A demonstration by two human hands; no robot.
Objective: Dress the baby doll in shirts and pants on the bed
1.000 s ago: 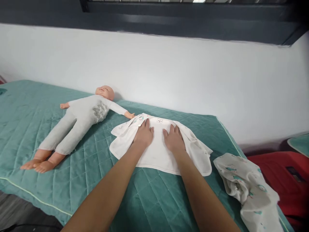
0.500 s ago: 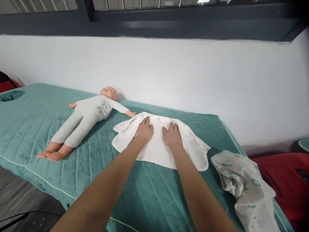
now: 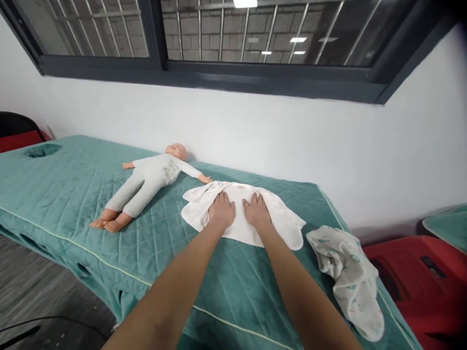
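A small white baby shirt (image 3: 239, 228) lies spread with its front open on the green quilted bed cover (image 3: 226, 282). My left hand (image 3: 222, 210) rests flat on the shirt's inside, left of the middle, fingers stretched toward the collar. Flat on the right half is my right hand (image 3: 256, 210), its fingers also apart. Neither hand grips the cloth. To the left, a baby doll (image 3: 153, 172) in a pale bodysuit lies on its back, one hand almost touching the shirt's upper left edge.
Crumpled white printed cloth (image 3: 346, 277) lies at the bed's right end. Beyond it stands a red plastic chair (image 3: 419, 282). A white wall (image 3: 255, 131) and a dark-framed window (image 3: 270, 82) run behind the bed. At the far left, the cover has a round hole (image 3: 43, 150).
The camera view has tilted up, showing more of the window. Both hands have slid slightly down the shirt, away from the collar, and stay flat on it.
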